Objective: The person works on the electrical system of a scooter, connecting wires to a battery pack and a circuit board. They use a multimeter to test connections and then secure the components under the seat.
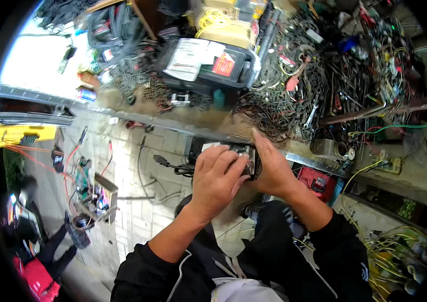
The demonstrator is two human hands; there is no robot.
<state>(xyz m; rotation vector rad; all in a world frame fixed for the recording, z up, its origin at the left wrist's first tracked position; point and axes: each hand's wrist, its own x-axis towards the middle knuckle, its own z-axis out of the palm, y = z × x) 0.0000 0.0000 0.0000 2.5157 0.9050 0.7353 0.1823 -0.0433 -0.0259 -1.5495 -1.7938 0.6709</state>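
A small dark box (244,149), its top showing what looks like a circuit board and parts, is at the near edge of the bench in front of me. My left hand (216,173) is over it, fingers bent and tips pressed together at its inside. Whatever those fingertips pinch is too small or hidden to tell. My right hand (275,168) grips the box's right side, fingers pointing up along it and the thumb near the front. A black cord (183,170) lies left of the box, its plug end (161,160) pointing left.
On the bench are a black case (246,68) with papers on top, heaps of cables (294,90), and a wrench (311,116). Below stand a red box (317,182) and a tool-filled metal container (104,196). Yellow cables (394,256) lie lower right. A person in red (37,279) is far left.
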